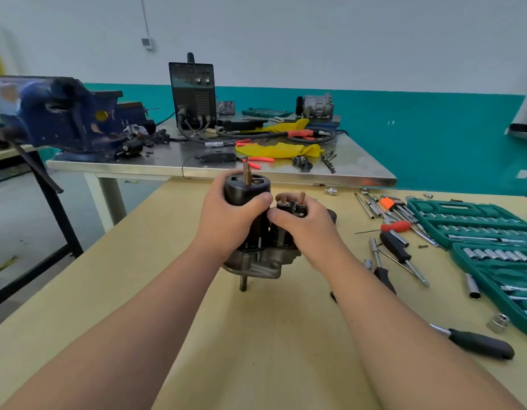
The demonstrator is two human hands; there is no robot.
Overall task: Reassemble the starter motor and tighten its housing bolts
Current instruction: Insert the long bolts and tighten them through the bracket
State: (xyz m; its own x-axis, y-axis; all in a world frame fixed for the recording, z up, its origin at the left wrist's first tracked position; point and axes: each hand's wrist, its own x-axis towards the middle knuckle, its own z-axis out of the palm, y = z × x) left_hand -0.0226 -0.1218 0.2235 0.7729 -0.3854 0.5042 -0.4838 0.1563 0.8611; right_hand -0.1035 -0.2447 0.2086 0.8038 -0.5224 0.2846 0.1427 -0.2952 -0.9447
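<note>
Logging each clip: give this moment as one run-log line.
left hand: grips black motor housing | right hand: grips solenoid | starter: upright, shaft down on table | socket set: open, right

motor housing (247,190) black | socket case (469,220) teal | vise (67,119) blue

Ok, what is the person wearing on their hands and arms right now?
Nothing. The left hand and right hand are bare, with no gloves. The left forearm and right forearm are uncovered down to the frame edge, so no sleeves show. No watch, wristband or ring is visible.
</note>
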